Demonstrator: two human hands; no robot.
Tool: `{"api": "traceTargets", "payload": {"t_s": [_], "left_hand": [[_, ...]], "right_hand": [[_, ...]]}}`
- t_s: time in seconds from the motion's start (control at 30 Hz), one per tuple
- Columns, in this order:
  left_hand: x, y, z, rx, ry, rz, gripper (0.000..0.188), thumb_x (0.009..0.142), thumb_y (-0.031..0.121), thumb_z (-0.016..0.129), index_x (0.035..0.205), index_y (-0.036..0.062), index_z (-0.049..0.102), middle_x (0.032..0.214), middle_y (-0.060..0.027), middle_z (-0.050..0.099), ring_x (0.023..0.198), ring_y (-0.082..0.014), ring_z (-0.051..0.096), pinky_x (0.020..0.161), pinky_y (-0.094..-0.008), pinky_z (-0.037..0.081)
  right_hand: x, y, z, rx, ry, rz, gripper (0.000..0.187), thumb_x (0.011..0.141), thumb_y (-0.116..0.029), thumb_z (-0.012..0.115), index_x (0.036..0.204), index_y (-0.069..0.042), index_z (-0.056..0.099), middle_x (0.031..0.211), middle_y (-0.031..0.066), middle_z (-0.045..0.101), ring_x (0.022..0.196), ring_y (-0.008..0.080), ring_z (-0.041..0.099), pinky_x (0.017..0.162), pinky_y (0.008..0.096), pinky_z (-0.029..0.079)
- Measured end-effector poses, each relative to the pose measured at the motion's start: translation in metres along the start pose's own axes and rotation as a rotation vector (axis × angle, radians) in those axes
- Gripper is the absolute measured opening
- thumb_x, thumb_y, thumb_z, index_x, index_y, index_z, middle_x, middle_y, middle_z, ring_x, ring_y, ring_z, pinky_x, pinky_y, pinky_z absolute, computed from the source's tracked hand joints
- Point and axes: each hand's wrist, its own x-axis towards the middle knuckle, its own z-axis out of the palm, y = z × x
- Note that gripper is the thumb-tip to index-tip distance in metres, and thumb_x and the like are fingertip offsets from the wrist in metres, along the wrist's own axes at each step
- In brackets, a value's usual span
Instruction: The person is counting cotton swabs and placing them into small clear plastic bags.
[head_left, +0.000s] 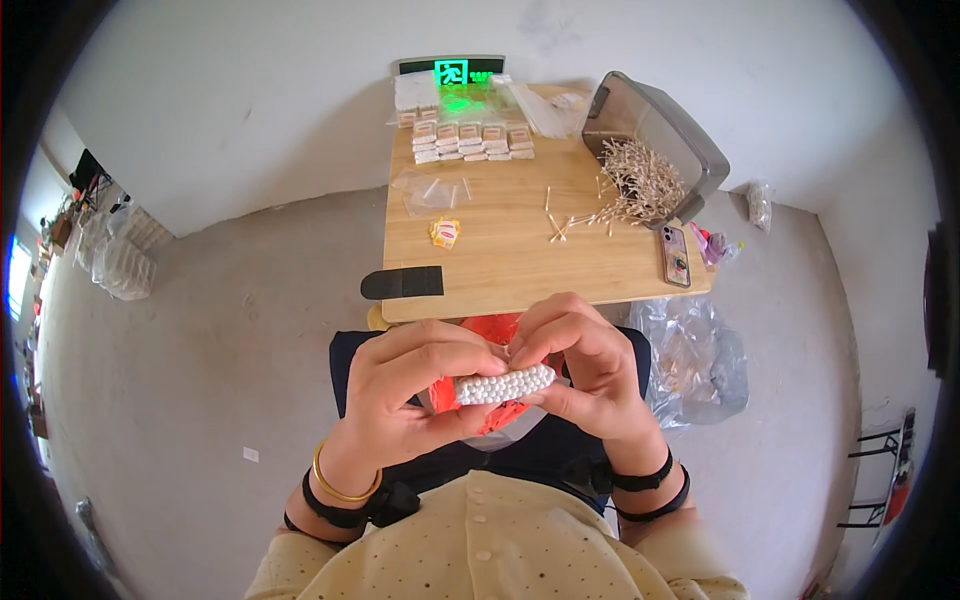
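A bundle of cotton swabs [505, 385] is held between my two hands above my lap, its white round tips toward me. My left hand [420, 385] grips the bundle's left end, thumb below and fingers above. At the right end, my right hand [580, 370] pinches it with thumb and fingertips along the top. Whether a clear bag surrounds the bundle I cannot tell. Behind and below the hands lies a red plastic bag [490, 328] on my lap, partly covered by them.
The wooden table [500, 270] ahead bears stacked swab packs [470, 140], small yellow labels [445, 233], clear bags [430, 193], a black strip [402, 283] and a phone [675, 256]. A tipped grey bin [700, 140] spills loose swabs [640, 180]. A clear plastic bag [700, 370] lies right.
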Motion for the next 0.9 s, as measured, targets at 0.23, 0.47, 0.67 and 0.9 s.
{"api": "traceTargets", "payload": {"t_s": [0.23, 0.47, 0.67, 0.9], "left_hand": [[-0.001, -0.001, 0.004, 0.047, 0.053, -0.043, 0.035, 0.073, 0.0, 0.084, 0.105, 0.0054, 0.071, 0.101, -0.0098, 0.075, 0.087, -0.0231, 0.073, 0.075, -0.0309, 0.057], [0.0, -0.002, 0.006, 0.089, 0.039, -0.029, 0.038, 0.07, -0.001, 0.083, 0.105, 0.0064, 0.072, 0.1, -0.0079, 0.074, 0.09, -0.0231, 0.072, 0.076, -0.0337, 0.056], [-0.001, -0.005, 0.005, 0.08, 0.017, -0.013, 0.039, 0.067, -0.001, 0.083, 0.103, 0.0073, 0.073, 0.102, -0.0074, 0.074, 0.093, -0.0243, 0.072, 0.079, -0.0346, 0.057], [-0.003, -0.01, 0.008, 0.075, -0.014, -0.116, 0.035, 0.07, 0.0, 0.081, 0.104, 0.0061, 0.074, 0.105, -0.0077, 0.078, 0.095, -0.0261, 0.075, 0.082, -0.0344, 0.059]], "right_hand": [[0.003, -0.006, 0.004, -0.185, 0.05, -0.083, 0.033, 0.08, -0.004, 0.083, 0.11, -0.004, 0.072, 0.107, 0.0118, 0.067, 0.1, 0.0252, 0.064, 0.089, 0.0352, 0.051], [0.002, -0.008, 0.007, -0.255, 0.063, -0.108, 0.033, 0.078, -0.005, 0.084, 0.11, -0.005, 0.072, 0.106, 0.0116, 0.066, 0.099, 0.0267, 0.064, 0.087, 0.0352, 0.051], [0.0, -0.004, 0.004, -0.315, 0.048, -0.145, 0.033, 0.076, -0.005, 0.084, 0.106, -0.006, 0.072, 0.106, 0.0114, 0.065, 0.098, 0.0265, 0.063, 0.086, 0.0355, 0.052], [-0.003, -0.005, 0.004, -0.254, 0.075, -0.108, 0.034, 0.075, -0.005, 0.084, 0.106, -0.006, 0.072, 0.107, 0.012, 0.065, 0.1, 0.0262, 0.064, 0.086, 0.0347, 0.052]]}}
